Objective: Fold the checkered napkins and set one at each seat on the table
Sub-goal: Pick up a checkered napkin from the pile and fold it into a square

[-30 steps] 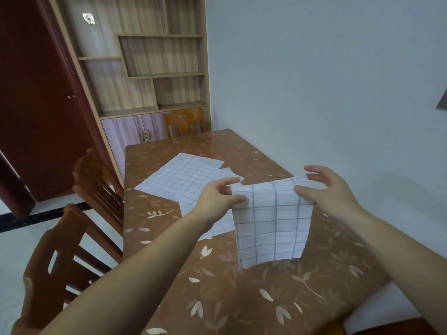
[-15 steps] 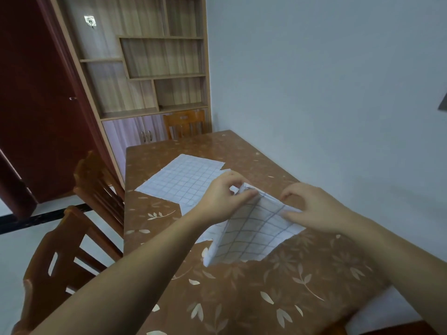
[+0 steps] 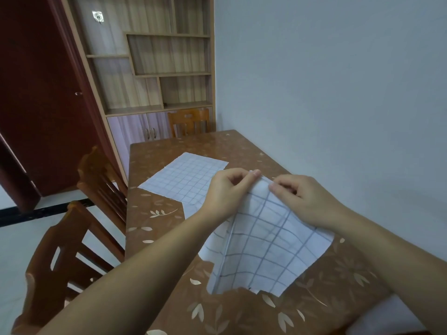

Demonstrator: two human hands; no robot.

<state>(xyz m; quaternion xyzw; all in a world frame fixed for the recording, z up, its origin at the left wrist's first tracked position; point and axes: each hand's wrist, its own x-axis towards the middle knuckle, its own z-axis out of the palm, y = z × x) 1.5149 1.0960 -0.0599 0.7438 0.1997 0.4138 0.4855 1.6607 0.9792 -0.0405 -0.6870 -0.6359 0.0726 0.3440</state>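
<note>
I hold a white napkin with a grey check [image 3: 266, 250] above the brown table [image 3: 169, 298]. My left hand [image 3: 227, 192] and my right hand [image 3: 302, 201] pinch its top edge close together, fingers nearly touching. The cloth hangs down toward me, creased along a vertical fold, its lower edge near the tabletop. Further checkered napkins [image 3: 186, 177] lie flat and overlapping on the table behind my hands; my left hand hides part of them.
Two wooden chairs stand along the table's left side, the near chair [image 3: 60, 262] and the far chair [image 3: 101, 180]. A third chair [image 3: 188, 122] is at the far end. The wall [image 3: 338, 93] runs along the right edge. A shelf cabinet [image 3: 150, 68] stands behind.
My hands have come together at the napkin's top edge and moved closer to me. The napkin went from hanging spread wide to creased along a vertical fold.
</note>
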